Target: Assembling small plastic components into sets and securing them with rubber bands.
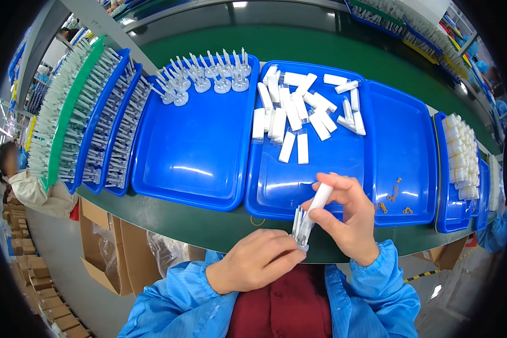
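Near the table's front edge, my left hand [257, 262] is closed on the base of a clear plastic piece with upright prongs [297, 223]. Between the thumb and fingers of my right hand [348, 217] is a white tube [322, 195], tilted, its lower end at the prongs; whether it is seated on one I cannot tell. Just beyond, a blue tray [310, 180] holds loose white tubes [290, 107] with clear ends. To its left, another blue tray [191, 188] has several clear pronged pieces [222, 83] standing along its far side.
A blue tray [403, 152] on the right holds small yellow bands [393, 194]. Beyond it, white cylindrical parts [461, 152] fill another tray. Stacked trays [67, 124] of pronged pieces stand at left. Below are open cardboard boxes [110, 242]. A person [36, 188] is at far left.
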Tool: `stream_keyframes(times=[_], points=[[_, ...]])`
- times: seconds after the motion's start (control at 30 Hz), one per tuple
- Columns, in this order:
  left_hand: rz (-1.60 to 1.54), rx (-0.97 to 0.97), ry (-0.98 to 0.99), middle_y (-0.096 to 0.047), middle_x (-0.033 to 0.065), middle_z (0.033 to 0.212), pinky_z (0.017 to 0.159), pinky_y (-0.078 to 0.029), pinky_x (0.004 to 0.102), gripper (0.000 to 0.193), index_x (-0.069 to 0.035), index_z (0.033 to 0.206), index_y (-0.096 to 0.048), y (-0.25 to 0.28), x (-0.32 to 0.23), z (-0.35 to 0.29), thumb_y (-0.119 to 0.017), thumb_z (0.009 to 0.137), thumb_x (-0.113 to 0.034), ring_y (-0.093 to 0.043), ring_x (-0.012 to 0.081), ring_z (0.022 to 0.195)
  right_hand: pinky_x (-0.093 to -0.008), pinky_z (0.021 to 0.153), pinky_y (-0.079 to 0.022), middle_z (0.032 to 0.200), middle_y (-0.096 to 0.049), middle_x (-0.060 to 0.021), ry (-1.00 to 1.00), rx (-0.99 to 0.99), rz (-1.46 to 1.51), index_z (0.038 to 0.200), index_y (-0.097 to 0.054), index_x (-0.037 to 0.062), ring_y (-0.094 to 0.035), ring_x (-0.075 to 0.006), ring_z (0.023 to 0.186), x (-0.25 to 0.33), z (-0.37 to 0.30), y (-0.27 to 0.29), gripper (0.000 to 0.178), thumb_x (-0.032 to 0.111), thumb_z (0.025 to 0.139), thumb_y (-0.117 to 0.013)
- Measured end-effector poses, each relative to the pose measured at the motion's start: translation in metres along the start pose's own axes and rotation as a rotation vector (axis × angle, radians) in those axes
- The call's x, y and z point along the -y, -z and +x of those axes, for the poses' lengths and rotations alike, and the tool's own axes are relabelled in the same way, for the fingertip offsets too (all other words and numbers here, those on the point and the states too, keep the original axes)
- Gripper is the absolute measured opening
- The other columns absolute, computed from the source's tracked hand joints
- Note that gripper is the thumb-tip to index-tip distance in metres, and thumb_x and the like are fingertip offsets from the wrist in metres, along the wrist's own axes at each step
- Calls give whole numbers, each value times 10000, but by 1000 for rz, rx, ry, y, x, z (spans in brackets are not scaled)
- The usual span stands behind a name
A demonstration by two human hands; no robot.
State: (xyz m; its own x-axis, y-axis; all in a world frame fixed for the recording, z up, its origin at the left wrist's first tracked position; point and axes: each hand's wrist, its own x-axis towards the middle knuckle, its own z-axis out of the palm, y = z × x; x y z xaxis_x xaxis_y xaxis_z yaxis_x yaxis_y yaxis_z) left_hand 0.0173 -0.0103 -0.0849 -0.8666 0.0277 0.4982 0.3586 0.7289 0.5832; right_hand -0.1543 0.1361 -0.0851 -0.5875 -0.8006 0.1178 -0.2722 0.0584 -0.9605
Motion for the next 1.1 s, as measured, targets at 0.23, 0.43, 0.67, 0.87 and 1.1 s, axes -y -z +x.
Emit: stream_keyframes(times=[0.23, 0.43, 0.67, 0.87, 1.1], points=[[128, -65, -18, -661, 103, 1042, 755, -547, 356, 261, -32, 1028, -722, 8, 5, 2, -726, 775, -99, -671, 280, 934, -465, 1158, -310, 947, -770, -55, 89, 62, -64, 1326, -585, 60, -706, -179, 954, 2, -6, -5, 560, 146, 832, -835], [114, -359, 9, -684, 101, 1071, 755, -550, 394, 377, -56, 1101, -674, -11, 22, -3, -819, 754, -81, -691, 279, 953, -478, 1148, -317, 1011, -751, -89, 22, -107, 158, 1316, -595, 57, -658, -199, 1078, 1, -19, -27, 532, 110, 836, -820], [252, -283, 105, -672, 62, 995, 729, -499, 362, 353, -71, 1062, -688, -2, 26, -9, -827, 739, -39, -669, 231, 886, -418, 989, -422, 1178, -640, -138, 210, -177, -537, 1175, -667, 22, -553, -294, 1134, -15, 50, -15, 334, 194, 896, -734], [347, -119, 157, -649, 34, 957, 712, -435, 357, 342, -92, 1038, -707, -4, 24, -2, -822, 725, -15, -631, 218, 808, -421, 923, -427, 1078, -664, -102, 157, -191, -1075, 1089, -683, 27, -568, -288, 1065, -34, 74, -26, 315, 216, 848, -756], [154, -72, 138, -664, 10, 965, 645, -394, 321, 323, -108, 1059, -740, -6, 20, 0, -729, 756, 3, -586, 181, 750, -315, 867, -535, 1090, -712, -144, -168, -200, 222, 1372, -514, 19, -694, -171, 941, -3, 43, -3, 435, 71, 967, -663]])
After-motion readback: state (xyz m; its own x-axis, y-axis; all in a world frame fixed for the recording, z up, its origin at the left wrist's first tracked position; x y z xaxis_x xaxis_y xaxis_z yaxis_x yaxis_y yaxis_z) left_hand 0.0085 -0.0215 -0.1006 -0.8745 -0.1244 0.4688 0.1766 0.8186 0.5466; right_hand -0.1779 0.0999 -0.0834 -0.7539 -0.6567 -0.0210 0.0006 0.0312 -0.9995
